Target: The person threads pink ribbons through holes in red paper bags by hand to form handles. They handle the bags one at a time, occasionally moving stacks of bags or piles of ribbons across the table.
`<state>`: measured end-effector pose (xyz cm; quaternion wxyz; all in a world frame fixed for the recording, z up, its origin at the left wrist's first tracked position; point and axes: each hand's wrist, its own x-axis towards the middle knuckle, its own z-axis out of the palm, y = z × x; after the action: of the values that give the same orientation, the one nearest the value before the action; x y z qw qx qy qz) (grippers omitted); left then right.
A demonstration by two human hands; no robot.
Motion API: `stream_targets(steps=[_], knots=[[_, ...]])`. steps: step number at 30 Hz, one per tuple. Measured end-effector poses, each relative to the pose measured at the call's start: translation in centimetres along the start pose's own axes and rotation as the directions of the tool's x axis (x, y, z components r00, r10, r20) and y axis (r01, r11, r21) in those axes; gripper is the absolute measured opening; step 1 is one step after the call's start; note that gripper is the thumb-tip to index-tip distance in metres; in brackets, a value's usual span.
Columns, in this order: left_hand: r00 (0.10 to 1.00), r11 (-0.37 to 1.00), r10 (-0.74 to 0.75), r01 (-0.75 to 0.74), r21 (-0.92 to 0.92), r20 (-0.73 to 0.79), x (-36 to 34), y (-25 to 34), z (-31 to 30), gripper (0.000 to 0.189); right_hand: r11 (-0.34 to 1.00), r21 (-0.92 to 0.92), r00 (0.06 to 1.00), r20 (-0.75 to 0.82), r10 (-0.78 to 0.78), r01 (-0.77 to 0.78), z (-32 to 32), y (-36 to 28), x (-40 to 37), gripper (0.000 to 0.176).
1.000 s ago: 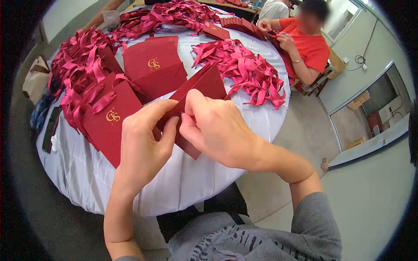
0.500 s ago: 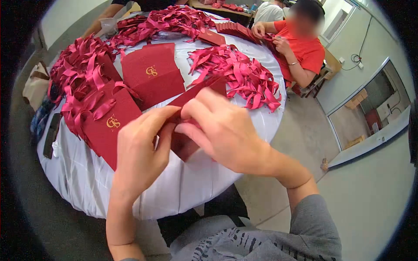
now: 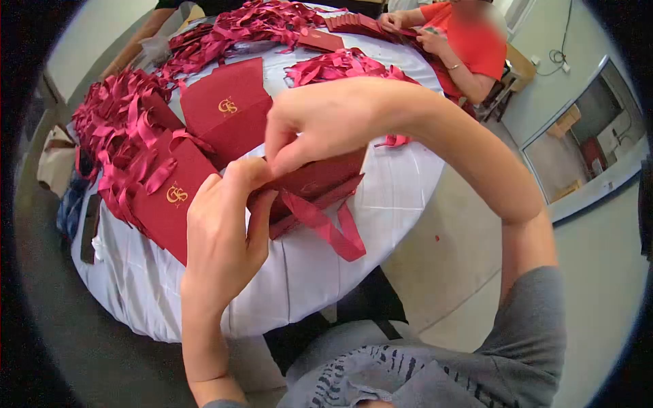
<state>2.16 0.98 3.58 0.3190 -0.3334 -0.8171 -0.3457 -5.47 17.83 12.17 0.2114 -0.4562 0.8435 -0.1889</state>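
Note:
A dark red paper gift bag [image 3: 320,175] is tilted over the near part of the table, its mouth partly open. From its near side hangs a pink-red ribbon handle [image 3: 347,238] in a loop. My left hand [image 3: 221,228] pinches the bag's left end between thumb and fingers. Bent over the bag's upper edge, my right hand [image 3: 320,122] has its fingertips closed close to my left fingers; what lies between them is hidden. Just left of my left hand lies a stack of red bags with a gold logo [image 3: 173,180].
Beyond that stack lies another logo bag [image 3: 224,95]. Ribbon-handled bags are heaped at left [image 3: 119,115], and loose ribbons [image 3: 333,66] behind my right hand. Across the round white-clothed table [image 3: 306,285], a person in a red shirt [image 3: 479,61] handles red pieces.
My right hand has rotated, its elbow swinging up and outward. The bag has turned, and its ribbon loop now shows on the near side. My view has shifted slightly.

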Motion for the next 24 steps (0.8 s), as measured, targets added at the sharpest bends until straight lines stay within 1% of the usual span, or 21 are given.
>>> stream_targets(steps=[1,2,3,4,5,7,8,9,11,12,15,16,18,19,20,21,23,24], knots=[[1.0,1.0,0.009,-0.009,-0.002,0.012,0.0,0.1,0.0,0.023,0.998,-0.017,0.998,-0.004,0.066,-0.066,-0.1,-0.4,0.2,0.023],[1.0,0.999,0.005,-0.006,0.033,0.015,0.0,0.2,-0.1,0.023,0.997,-0.01,0.997,-0.014,0.07,-0.07,-0.1,-0.4,0.3,0.023],[1.0,0.998,0.001,-0.003,0.068,0.016,0.0,0.2,-0.1,0.023,0.992,0.024,0.992,-0.006,0.123,-0.122,0.0,-0.3,0.4,0.023],[1.0,0.998,0.009,-0.01,0.067,0.021,0.0,0.3,-0.2,0.023,0.983,0.056,0.985,0.006,0.174,-0.174,0.0,-0.2,0.4,0.023],[1.0,0.999,0.001,-0.002,0.053,0.018,0.0,0.3,-0.1,0.023,0.983,0.057,0.984,0.003,0.177,-0.176,0.2,0.1,0.2,0.023],[1.0,0.999,-0.005,0.005,0.034,0.013,0.0,0.4,0.0,0.022,0.961,0.25,0.985,-0.099,0.144,-0.116,1.2,0.9,-0.1,0.022],[0.999,0.999,-0.04,0.041,-0.012,0.025,0.0,0.3,0.0,0.021,0.941,0.326,0.98,-0.14,0.141,-0.088,1.5,1.2,-0.2,0.022],[0.996,0.995,-0.074,0.076,-0.057,0.039,-0.1,0.3,-0.1,0.02,0.941,0.326,0.979,-0.142,0.143,-0.09,1.7,1.3,-0.3,0.022],[0.998,0.996,-0.06,0.062,-0.056,0.036,-0.1,0.2,0.0,0.019,0.911,0.403,0.964,-0.195,0.18,-0.088,2.1,1.1,-0.6,0.021],[0.998,0.997,-0.049,0.05,-0.053,0.033,0.0,0.2,0.1,0.018,0.908,0.398,0.954,-0.2,0.223,-0.129,2.0,0.8,-0.7,0.02],[0.998,0.997,-0.068,0.068,-0.026,0.011,0.0,0.2,0.3,0.018,0.924,0.361,0.942,-0.247,0.228,-0.129,2.3,0.9,-0.3,0.019],[0.998,0.998,-0.061,0.062,-0.027,0.014,0.0,0.3,0.3,0.018,0.915,0.389,0.936,-0.272,0.222,-0.104,2.5,1.0,-0.2,0.019],[0.99,0.985,-0.133,0.136,-0.103,0.034,-0.2,0.6,0.3,0.018,0.88,0.473,0.899,-0.365,0.242,-0.045,2.1,1.7,0.6,0.019],[0.99,0.99,-0.099,0.107,-0.092,0.096,-0.2,0.9,0.1,0.019,0.864,0.503,0.866,-0.441,0.236,0.02,1.5,1.9,0.5,0.019],[0.991,0.991,-0.089,0.099,-0.093,0.103,-0.2,0.9,0.1,0.019,0.891,0.452,0.872,-0.416,0.258,-0.047,0.7,2.1,0.5,0.019],[0.993,0.991,-0.091,0.097,-0.088,0.074,-0.3,0.7,0.3,0.019,0.892,0.45,0.868,-0.422,0.26,-0.048,0.6,2.5,0.7,0.019],[0.995,0.992,-0.098,0.098,-0.076,0.006,-0.3,0.5,0.9,0.02,0.878,0.475,0.883,-0.435,0.175,0.06,0.6,3.2,1.3,0.02],[0.999,0.998,-0.044,0.044,-0.052,-0.009,-0.1,0.5,0.9,0.024,0.852,0.522,0.879,-0.422,0.224,0.033,0.3,3.0,1.4,0.021]])
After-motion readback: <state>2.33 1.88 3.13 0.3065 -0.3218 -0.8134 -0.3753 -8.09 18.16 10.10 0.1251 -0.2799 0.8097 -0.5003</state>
